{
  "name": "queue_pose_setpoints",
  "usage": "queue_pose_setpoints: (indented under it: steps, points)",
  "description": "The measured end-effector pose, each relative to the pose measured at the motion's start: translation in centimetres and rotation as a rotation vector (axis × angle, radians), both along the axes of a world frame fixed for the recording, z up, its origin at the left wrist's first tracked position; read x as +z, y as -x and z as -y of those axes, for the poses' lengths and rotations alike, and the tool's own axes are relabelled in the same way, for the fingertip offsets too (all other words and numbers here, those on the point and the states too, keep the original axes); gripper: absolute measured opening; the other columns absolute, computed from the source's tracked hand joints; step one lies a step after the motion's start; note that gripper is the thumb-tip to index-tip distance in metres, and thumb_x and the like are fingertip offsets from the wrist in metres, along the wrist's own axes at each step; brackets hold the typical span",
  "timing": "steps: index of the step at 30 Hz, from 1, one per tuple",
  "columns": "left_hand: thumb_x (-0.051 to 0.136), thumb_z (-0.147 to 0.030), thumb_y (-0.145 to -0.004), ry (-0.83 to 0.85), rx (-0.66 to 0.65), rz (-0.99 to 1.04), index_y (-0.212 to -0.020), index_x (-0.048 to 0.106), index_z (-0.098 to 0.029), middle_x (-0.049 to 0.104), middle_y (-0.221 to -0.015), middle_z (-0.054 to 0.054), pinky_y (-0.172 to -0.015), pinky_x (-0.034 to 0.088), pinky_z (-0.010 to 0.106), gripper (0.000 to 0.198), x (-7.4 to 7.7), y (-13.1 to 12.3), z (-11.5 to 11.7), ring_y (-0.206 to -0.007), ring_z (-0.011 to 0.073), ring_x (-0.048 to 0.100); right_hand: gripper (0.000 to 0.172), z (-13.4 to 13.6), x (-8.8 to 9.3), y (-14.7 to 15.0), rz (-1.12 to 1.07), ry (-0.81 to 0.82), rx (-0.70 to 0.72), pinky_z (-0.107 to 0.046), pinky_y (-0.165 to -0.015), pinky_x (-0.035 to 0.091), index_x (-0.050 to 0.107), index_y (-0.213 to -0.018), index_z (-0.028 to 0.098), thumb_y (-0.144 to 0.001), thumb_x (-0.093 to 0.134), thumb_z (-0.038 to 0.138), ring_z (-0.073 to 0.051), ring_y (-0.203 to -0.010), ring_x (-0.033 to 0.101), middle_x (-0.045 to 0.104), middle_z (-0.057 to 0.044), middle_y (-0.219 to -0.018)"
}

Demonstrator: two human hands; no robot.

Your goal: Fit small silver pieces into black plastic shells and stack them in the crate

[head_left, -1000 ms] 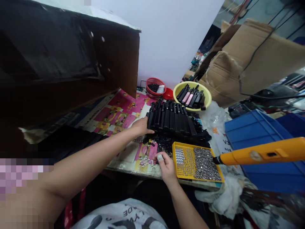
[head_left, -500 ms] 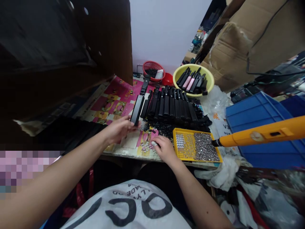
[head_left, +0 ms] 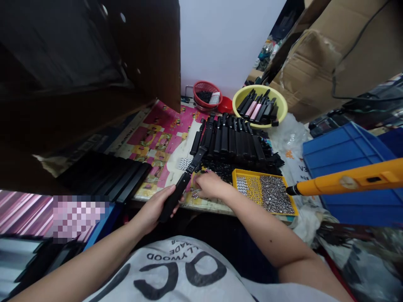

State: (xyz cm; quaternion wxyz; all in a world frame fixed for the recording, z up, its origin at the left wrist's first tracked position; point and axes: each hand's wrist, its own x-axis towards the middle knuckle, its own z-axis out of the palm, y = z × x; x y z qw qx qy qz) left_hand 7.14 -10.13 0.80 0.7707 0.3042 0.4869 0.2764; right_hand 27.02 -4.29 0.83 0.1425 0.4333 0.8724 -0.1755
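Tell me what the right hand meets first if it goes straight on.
Probably the small silver studs just past the right hand, on the printed sheet; the black bar in the left hand comes after, though depth is unclear.

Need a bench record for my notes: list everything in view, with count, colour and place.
loose bar: one, black, held at front of bench
bars in rows: over ten, black, mid-bench
basin: one, yellow, behind the rows, holding black and pink bars
wire basket: one, red, at back
bowl: one, red, beside basket
perforated tray: one, yellow, front right
small parts: many, silver, in tray
loose small parts: several, silver, on bench
wand tool: one, orange-yellow, right of tray
crate: one, blue, far right
cardboard: several sheets, brown, back right
left hand: one, around loose bar
right hand: one, on loose small parts
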Motion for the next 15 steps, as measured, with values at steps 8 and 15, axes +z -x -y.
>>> queue_pose_setpoints:
  steps: [8, 15]
  points:
    - [0.061, -0.039, -0.078, 0.021, 0.072, 0.051, -0.103, 0.054, -0.022, 0.056, -0.080, -0.001, -0.062, 0.050, 0.025, 0.031, 0.6, 0.2, 0.7, -0.071, 0.0129, 0.057, 0.006, 2.8, -1.3, -1.2, -0.290, -0.102, -0.317, -0.030, -0.074, 0.038, 0.055, -0.068, 0.018, -0.064, 0.059, 0.020, -0.019, -0.076, 0.055, 0.061, -0.004, -0.073]
    - [0.061, -0.037, -0.079, -0.148, -0.007, 0.022, -0.112, 0.048, -0.026, 0.053, -0.103, 0.001, -0.063, 0.049, 0.023, 0.037, 0.7, -0.7, 1.4, -0.081, 0.0127, 0.054, 0.015, 3.8, -0.6, 1.0, -1.381, 0.270, -0.955, -0.022, -0.051, 0.035, 0.050, -0.073, 0.019, -0.074, 0.056, 0.033, -0.009, -0.053, 0.044, 0.053, 0.003, -0.064]
